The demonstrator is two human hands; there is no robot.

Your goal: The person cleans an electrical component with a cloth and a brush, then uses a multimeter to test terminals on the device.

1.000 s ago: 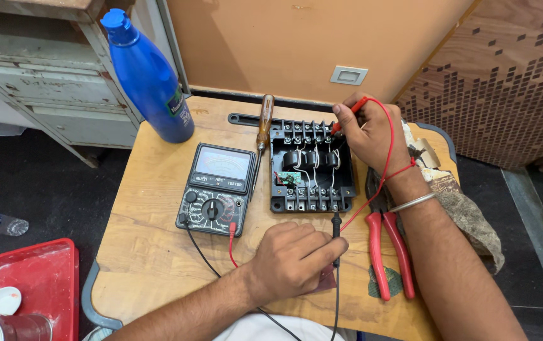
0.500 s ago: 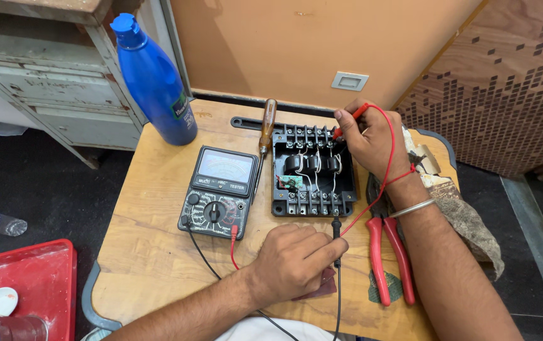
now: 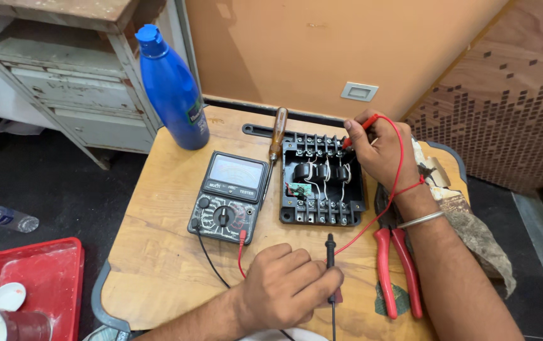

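Head view, right hand [image 3: 382, 155]: fingers are closed around the red probe [image 3: 358, 129], whose tip is pressed to a terminal at the far right corner of the black terminal block [image 3: 322, 183].
Head view, left hand [image 3: 284, 287]: fingers are curled shut on the black probe [image 3: 330, 252], held upright near the desk's near edge, its tip just short of the block's near row.
Head view, meter: the analog multimeter [image 3: 228, 197] is laid flat at the middle of the wooden desk [image 3: 151, 252], left of the block, both leads plugged in.
Risk, red probe: a slip could be caused by the narrow screw heads, bridging two neighbouring terminals.
Risk, leads: the red lead is looped over the right wrist, so the meter could be dragged.
Risk, surroundings: the blue bottle [image 3: 173, 88] at the far left corner could be toppled by an elbow; the red pliers [image 3: 398, 265] by the right edge could be knocked off.
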